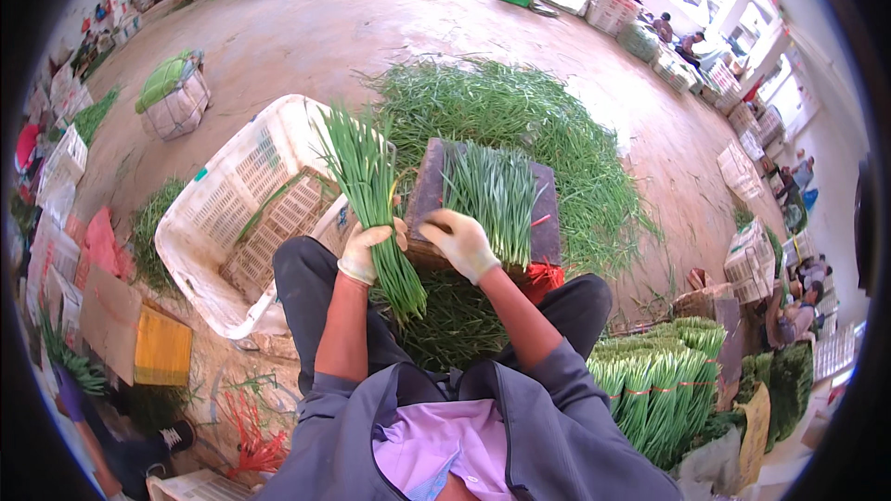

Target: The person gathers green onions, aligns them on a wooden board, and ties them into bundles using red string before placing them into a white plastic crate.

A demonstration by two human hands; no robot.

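Note:
My left hand (366, 250), in a pale glove, is wrapped round a bunch of garlic chives (360, 172). The long leaves rise away from me, and the cut-looking ends hang down over my lap. Just to the right is my gloved right hand (462, 243), its fingers curled in toward the thumb beside the bunch; whatever lies between the fingertips is too small or blurred to make out. Beyond that hand, a dark low block (548, 223) carries a flat pile of more chives (492, 195). Red ties (543, 280) hang at the block's near edge.
A large white plastic crate (218, 223) stands at my left with a few leaves inside. Loose green leaves (520, 111) cover the floor beyond the block. Tied bunches (659, 371) stand packed at my right. Red strands (251, 431) lie at lower left. Other people sit among crates along the walls.

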